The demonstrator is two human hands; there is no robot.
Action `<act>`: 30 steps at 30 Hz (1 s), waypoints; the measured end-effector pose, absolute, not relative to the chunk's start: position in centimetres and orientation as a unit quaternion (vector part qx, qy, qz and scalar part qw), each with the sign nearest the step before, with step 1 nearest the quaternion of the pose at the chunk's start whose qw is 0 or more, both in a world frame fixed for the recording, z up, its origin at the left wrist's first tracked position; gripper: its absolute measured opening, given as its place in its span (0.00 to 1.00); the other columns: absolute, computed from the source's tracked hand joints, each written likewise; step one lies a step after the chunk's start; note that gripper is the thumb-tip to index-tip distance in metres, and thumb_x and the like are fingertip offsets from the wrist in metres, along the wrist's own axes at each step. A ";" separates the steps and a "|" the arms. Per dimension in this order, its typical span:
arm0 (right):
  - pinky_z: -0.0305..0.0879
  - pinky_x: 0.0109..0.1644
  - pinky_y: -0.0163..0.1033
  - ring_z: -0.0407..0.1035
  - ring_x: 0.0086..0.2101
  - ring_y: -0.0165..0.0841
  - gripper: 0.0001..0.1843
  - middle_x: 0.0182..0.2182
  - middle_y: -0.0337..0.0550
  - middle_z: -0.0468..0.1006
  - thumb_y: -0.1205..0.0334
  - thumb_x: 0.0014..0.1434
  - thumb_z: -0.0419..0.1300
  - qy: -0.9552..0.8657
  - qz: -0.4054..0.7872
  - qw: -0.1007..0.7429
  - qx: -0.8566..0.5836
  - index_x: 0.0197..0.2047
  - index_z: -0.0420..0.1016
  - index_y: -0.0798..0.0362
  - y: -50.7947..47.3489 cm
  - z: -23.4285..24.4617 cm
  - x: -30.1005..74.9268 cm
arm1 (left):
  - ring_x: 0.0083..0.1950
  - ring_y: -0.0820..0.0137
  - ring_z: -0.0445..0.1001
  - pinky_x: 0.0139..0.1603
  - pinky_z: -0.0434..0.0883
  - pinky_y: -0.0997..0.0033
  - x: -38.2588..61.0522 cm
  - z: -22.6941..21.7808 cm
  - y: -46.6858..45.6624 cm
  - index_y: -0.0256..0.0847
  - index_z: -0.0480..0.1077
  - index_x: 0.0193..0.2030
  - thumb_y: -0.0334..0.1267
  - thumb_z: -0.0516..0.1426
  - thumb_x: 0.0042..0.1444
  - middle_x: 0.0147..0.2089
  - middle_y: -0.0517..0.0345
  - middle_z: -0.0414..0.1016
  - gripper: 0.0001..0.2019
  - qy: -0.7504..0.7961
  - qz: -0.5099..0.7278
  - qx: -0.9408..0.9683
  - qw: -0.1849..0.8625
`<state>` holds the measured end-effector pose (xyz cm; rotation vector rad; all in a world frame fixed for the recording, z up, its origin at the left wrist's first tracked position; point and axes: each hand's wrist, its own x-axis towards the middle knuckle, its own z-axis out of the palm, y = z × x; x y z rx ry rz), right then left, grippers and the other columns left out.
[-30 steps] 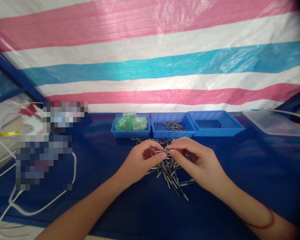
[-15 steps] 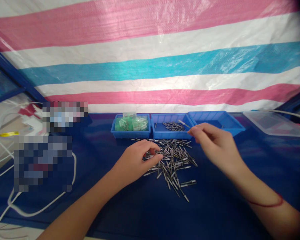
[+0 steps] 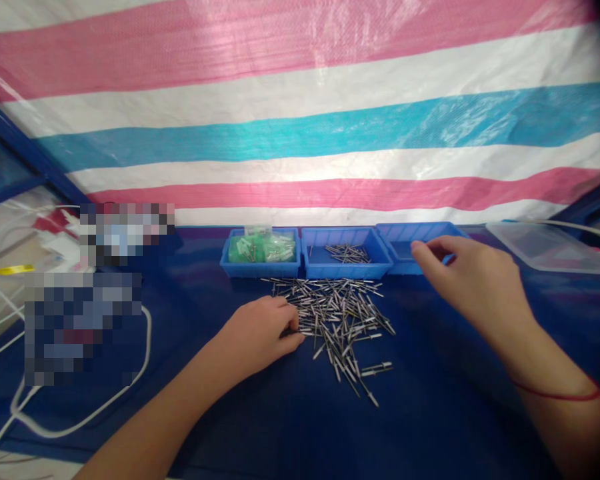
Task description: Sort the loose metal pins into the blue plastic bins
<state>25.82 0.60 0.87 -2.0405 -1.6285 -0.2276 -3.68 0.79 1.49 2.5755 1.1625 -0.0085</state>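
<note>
A heap of small metal pins [image 3: 340, 313] lies on the dark blue table cover. My left hand [image 3: 257, 333] rests at the heap's left edge, its fingers curled down onto the pins. My right hand [image 3: 467, 273] hovers over the front of the right blue tray [image 3: 405, 232], thumb and fingers drawn together; whatever they hold is hidden. The middle blue tray [image 3: 345, 272] holds a few pins. The left blue tray [image 3: 260, 269] holds green packets in clear bags. A red string circles my right wrist.
A clear plastic tray [image 3: 545, 250] sits at the far right. White cables [image 3: 80, 420] loop over the table's left side beside blurred patches. A pink, white and blue striped tarp [image 3: 300, 133] hangs right behind the trays.
My right hand left the heap, passed the middle tray with a pin, and is now over the right tray. My left hand sank lower onto the heap's left edge.
</note>
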 end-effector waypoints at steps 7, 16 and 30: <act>0.53 0.28 0.38 0.65 0.22 0.34 0.18 0.23 0.41 0.74 0.50 0.59 0.54 -0.663 -0.047 0.271 -0.697 0.25 0.73 0.52 -0.4 0.2 22.4 | 0.38 0.68 0.71 0.39 0.66 0.72 -3.4 1.2 0.9 0.41 0.71 0.35 0.38 0.53 0.59 0.37 0.56 0.72 0.08 0.396 0.015 0.904 0.160; 0.60 0.30 0.37 0.66 0.25 0.31 0.10 0.27 0.41 0.75 0.57 0.59 0.56 -0.773 0.129 0.297 -0.546 0.34 0.76 0.51 -1.6 -0.3 19.2 | 0.36 0.70 0.69 0.37 0.64 0.74 -3.3 1.2 1.4 0.40 0.71 0.36 0.39 0.50 0.62 0.34 0.57 0.70 0.10 0.391 0.104 0.896 0.183; 0.68 0.35 0.39 0.71 0.34 0.35 0.11 0.33 0.44 0.79 0.54 0.59 0.58 -0.678 0.339 0.441 -0.479 0.38 0.77 0.52 -2.2 -1.2 17.3 | 0.29 0.75 0.62 0.30 0.59 0.77 -2.3 1.9 0.5 0.38 0.68 0.36 0.42 0.48 0.63 0.29 0.62 0.66 0.12 0.395 0.223 0.818 0.353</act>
